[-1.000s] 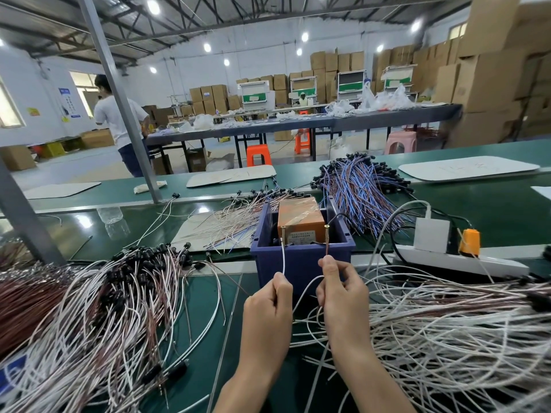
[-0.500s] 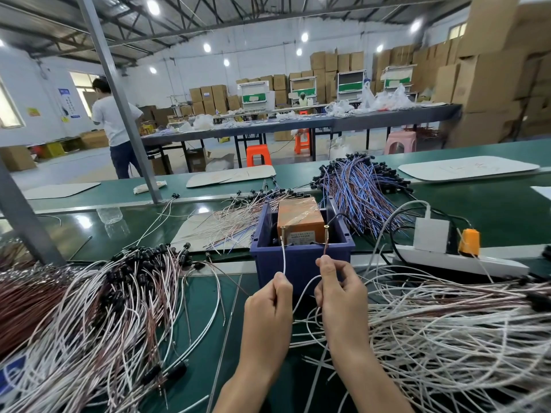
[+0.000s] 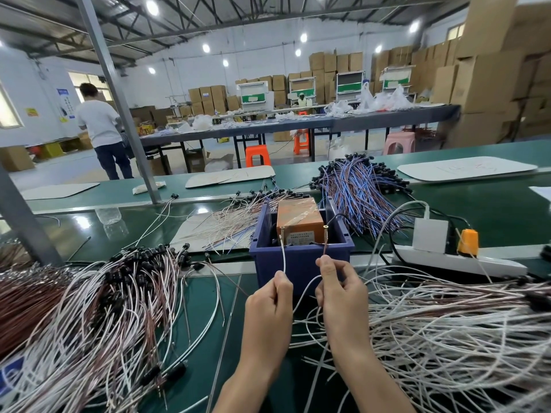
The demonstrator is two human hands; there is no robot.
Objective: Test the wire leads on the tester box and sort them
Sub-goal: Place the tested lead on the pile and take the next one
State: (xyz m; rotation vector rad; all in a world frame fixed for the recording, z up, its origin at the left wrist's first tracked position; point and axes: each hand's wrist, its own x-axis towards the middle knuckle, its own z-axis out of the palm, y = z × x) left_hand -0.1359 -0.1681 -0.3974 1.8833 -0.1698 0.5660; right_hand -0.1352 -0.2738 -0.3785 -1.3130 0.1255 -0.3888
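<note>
Leads [image 3: 283, 253] touch the tester [image 3: 299, 223]; our left hand [image 3: 268, 305] and right hand [image 3: 343, 296] each pinch one before it. We should hold both steady against it.

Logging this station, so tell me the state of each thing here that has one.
left hand, pinching white lead.
right hand, pinching brown lead.
white lead, upright, tip at tester box.
brown lead, upright, tip at tester box.
tester box, seated inside blue bin.
power strip, orange plug inserted.

Tester box [image 3: 299, 222]: orange, taped, sitting mid-way along the counter [image 3: 492, 210].
White lead [image 3: 283, 251]: brass tip up at the box front.
Brown lead [image 3: 325, 242]: tip up, just right.
</note>
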